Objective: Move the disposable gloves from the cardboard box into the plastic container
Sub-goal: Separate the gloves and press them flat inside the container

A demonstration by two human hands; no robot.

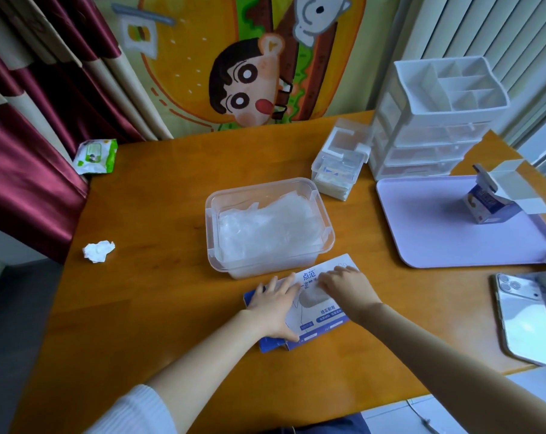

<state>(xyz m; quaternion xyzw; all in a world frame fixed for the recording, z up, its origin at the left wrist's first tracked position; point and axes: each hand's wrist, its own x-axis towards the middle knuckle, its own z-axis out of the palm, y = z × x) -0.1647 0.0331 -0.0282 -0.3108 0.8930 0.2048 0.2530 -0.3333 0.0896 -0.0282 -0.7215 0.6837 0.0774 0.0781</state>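
Note:
A blue and white cardboard glove box (pixel 323 314) lies flat near the table's front edge. My left hand (pixel 275 303) rests on its left half, fingers spread and thumb at the near edge. My right hand (pixel 347 285) is over the oval opening in the box top, its fingertips curled down into it; what they touch is hidden. Just behind the box stands a clear plastic container (pixel 267 186), lid off, with a heap of translucent disposable gloves (pixel 265 227) inside.
A lilac tray (pixel 437 233) with a small opened carton (pixel 497 198) sits at the right, a white drawer organiser (pixel 434 120) and a small clear box (pixel 340 158) behind it. A phone (pixel 522 321) lies front right. Crumpled tissue (pixel 99 251) and a wipes pack (pixel 95 155) are left.

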